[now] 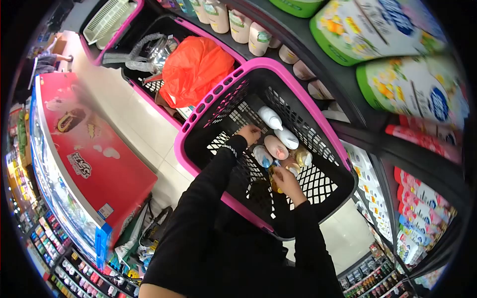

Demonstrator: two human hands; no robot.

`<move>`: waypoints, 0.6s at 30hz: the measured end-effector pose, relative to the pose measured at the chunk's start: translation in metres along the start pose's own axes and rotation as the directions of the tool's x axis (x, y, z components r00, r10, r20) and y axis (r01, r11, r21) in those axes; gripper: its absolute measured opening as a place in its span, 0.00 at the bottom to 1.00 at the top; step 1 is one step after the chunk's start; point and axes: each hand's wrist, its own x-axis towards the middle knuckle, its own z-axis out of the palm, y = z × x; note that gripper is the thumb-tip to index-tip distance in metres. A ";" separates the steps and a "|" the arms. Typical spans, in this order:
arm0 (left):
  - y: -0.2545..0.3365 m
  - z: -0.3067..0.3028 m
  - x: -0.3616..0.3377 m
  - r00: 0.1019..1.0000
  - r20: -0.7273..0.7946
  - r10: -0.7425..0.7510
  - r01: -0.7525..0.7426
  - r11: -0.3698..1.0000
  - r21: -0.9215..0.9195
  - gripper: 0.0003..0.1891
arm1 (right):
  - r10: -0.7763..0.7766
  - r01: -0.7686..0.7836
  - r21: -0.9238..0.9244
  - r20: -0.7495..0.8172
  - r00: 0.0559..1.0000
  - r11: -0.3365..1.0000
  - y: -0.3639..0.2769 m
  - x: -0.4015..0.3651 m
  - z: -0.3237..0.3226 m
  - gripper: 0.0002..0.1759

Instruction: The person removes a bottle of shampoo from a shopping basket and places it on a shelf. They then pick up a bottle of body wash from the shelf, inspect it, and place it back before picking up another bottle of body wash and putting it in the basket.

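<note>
My right hand (287, 180) is clamped on an amber bottle (275, 185) inside the pink-rimmed basket (180, 144) — other bottles (275, 146) lie just beyond its fingers. My left hand (250, 134) sits curled beside a white bottle (271, 117) — I cannot tell whether it grips anything.

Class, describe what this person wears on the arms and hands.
Long black sleeves cover both arms to the wrists. The left hand and right hand are bare, without gloves. A thin pale band, perhaps a bracelet, sits at the left cuff.
</note>
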 end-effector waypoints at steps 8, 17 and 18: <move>-0.033 0.008 0.078 0.895 0.054 -0.442 0.395 0.730 -0.558 0.26 | -0.061 0.014 -0.368 -0.116 0.991 0.930 0.012 0.085 0.015 0.24; -0.073 0.065 0.170 0.939 -0.185 -0.290 0.162 0.849 -0.504 0.48 | 0.083 -0.085 -0.229 -0.020 0.996 0.970 0.032 0.124 0.031 0.32; -0.050 0.055 0.163 0.900 -0.079 -0.429 0.333 0.791 -0.513 0.46 | 0.104 -0.109 -0.249 -0.033 0.994 0.962 0.028 0.125 0.032 0.32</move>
